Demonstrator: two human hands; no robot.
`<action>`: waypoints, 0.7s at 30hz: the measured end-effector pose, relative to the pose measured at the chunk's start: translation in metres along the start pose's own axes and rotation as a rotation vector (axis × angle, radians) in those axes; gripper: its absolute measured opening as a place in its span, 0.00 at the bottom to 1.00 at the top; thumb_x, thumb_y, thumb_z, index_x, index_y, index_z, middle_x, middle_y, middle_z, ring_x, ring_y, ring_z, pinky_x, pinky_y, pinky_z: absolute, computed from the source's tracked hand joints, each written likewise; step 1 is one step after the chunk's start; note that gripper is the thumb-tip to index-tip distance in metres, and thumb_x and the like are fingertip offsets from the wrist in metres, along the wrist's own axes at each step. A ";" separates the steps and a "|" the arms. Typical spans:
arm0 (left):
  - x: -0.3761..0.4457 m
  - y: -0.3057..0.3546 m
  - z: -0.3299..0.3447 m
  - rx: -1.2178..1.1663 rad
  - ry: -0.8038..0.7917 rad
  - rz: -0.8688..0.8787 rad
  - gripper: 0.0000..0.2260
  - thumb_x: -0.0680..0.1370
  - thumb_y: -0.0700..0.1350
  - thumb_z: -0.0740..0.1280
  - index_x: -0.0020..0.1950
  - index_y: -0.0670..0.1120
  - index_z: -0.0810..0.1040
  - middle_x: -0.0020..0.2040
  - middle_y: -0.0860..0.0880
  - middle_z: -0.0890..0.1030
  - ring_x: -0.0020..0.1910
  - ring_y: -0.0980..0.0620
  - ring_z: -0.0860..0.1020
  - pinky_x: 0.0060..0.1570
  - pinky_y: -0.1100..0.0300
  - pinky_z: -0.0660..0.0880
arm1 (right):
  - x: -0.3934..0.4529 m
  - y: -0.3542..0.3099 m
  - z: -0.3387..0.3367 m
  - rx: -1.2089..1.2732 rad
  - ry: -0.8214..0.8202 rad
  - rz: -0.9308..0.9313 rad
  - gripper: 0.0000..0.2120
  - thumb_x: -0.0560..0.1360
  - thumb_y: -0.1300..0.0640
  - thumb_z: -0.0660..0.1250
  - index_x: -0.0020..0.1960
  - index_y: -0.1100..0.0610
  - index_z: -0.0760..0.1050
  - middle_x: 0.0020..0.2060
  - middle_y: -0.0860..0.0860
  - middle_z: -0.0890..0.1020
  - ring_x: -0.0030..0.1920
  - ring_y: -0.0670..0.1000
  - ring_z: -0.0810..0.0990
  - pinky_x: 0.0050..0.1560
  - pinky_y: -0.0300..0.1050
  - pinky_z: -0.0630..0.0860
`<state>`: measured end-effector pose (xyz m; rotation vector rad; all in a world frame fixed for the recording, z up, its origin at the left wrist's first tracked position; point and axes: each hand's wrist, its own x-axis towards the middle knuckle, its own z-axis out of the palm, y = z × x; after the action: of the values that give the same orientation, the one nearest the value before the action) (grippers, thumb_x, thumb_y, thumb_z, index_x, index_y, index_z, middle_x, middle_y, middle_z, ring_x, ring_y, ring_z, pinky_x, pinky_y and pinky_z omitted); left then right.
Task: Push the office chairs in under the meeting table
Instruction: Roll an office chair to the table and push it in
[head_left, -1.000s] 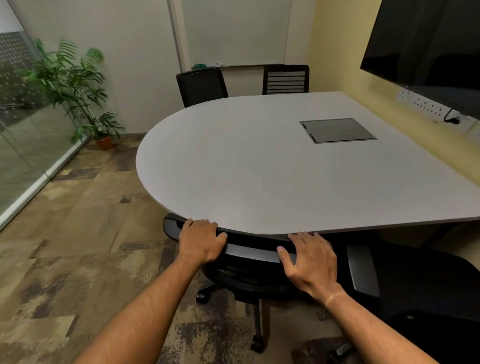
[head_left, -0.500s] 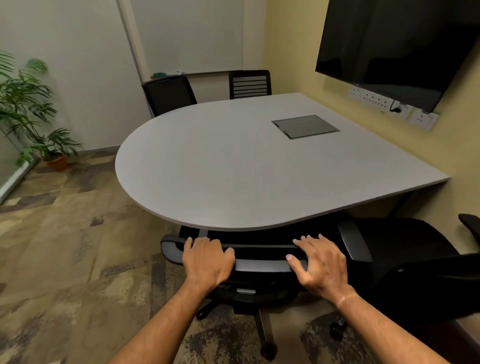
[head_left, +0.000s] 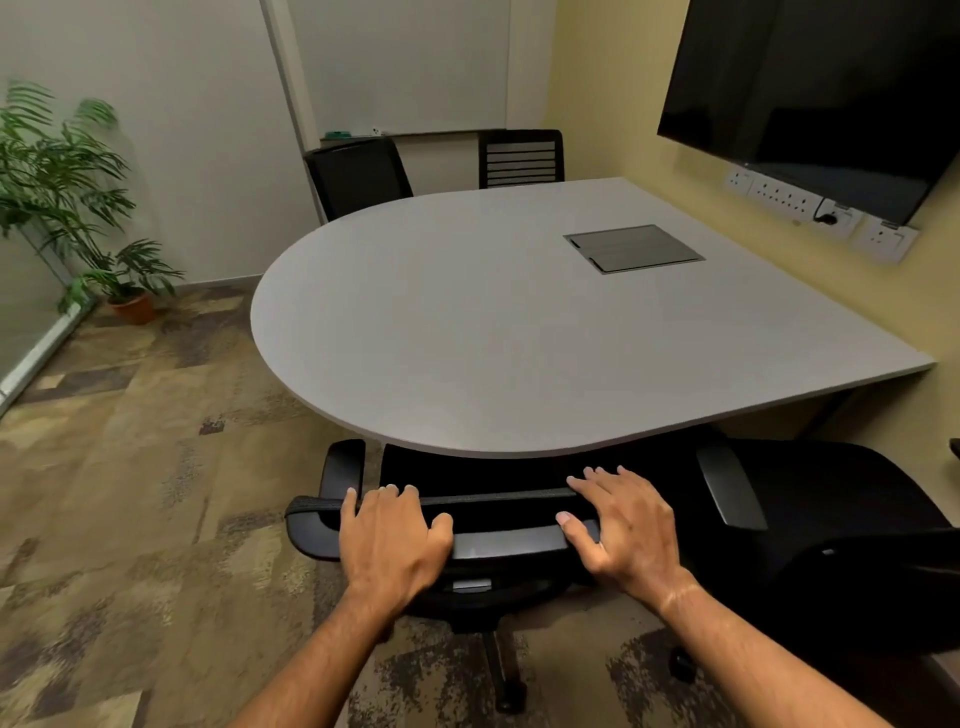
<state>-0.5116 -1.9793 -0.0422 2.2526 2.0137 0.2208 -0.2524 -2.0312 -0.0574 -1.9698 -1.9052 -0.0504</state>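
Note:
A black office chair (head_left: 498, 540) stands right in front of me, its seat partly under the near rounded edge of the grey meeting table (head_left: 467, 332). My left hand (head_left: 389, 535) grips the left part of the chair's backrest top. My right hand (head_left: 623, 525) grips the right part, fingers curled over the rim. A second black chair (head_left: 831, 535) stands at the right, beside the table's near corner, its seat out from under the top. Two more black chairs (head_left: 358, 176) (head_left: 521, 158) sit at the table's far side.
A potted plant (head_left: 78, 208) stands at the left by a glass wall. A dark screen (head_left: 821, 88) hangs on the yellow wall at right, above a row of sockets (head_left: 810, 208). A cable hatch (head_left: 632, 248) is set into the tabletop. Patterned carpet spreads to the left.
My view has pulled back and swung right. The chair's backrest now stands a little farther from the table edge, with its left armrest showing. Both hands keep their grip.

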 end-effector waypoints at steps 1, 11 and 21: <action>0.002 -0.005 -0.001 0.000 0.002 0.001 0.23 0.70 0.58 0.52 0.51 0.48 0.80 0.51 0.49 0.82 0.55 0.50 0.77 0.73 0.44 0.58 | 0.002 -0.005 0.002 0.002 -0.009 0.003 0.27 0.72 0.37 0.59 0.57 0.54 0.82 0.54 0.55 0.84 0.58 0.54 0.81 0.64 0.54 0.73; 0.033 -0.059 -0.024 -0.009 -0.026 0.037 0.32 0.69 0.60 0.52 0.67 0.47 0.76 0.65 0.46 0.78 0.67 0.50 0.73 0.76 0.46 0.52 | 0.019 -0.066 0.020 -0.025 -0.016 0.045 0.28 0.72 0.37 0.58 0.55 0.56 0.83 0.51 0.57 0.84 0.53 0.57 0.82 0.57 0.54 0.76; 0.074 -0.078 -0.027 0.012 -0.047 0.078 0.33 0.70 0.60 0.52 0.69 0.47 0.75 0.65 0.46 0.78 0.68 0.49 0.72 0.76 0.46 0.51 | 0.051 -0.086 0.033 -0.059 -0.039 0.069 0.30 0.73 0.36 0.54 0.57 0.57 0.81 0.54 0.57 0.83 0.55 0.56 0.80 0.59 0.54 0.73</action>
<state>-0.5846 -1.8970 -0.0276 2.3234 1.9123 0.1617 -0.3397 -1.9730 -0.0510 -2.0889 -1.8783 -0.0495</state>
